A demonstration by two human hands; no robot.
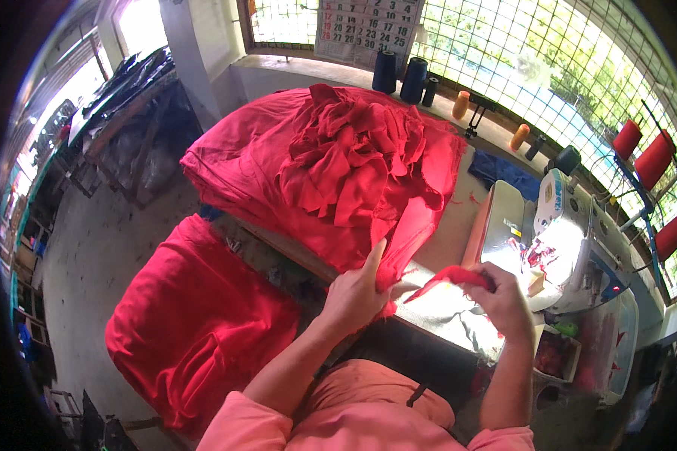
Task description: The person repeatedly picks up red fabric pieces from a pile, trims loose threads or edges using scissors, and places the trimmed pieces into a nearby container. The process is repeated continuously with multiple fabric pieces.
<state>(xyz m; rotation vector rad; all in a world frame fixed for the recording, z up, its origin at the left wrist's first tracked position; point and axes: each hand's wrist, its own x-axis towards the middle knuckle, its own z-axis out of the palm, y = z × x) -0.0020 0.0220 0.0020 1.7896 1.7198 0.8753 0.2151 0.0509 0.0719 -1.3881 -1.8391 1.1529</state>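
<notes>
On the tabletop (450, 234), at its near edge: red cloth (400, 259), folds running up and away to the pile (346, 158), held in the left grip (356, 297), forefinger extended. Strip (445, 276), tip pointed left toward the cloth, gripped in the closed right hand (508, 297). Machine (563, 224) placed just beyond, bundle (195, 323) at far left.

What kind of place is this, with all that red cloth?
It's probably a sewing workshop. You can tell from the white sewing machine on the right, the big red thread cones by the window, and the heap of red cloth in front.
</notes>
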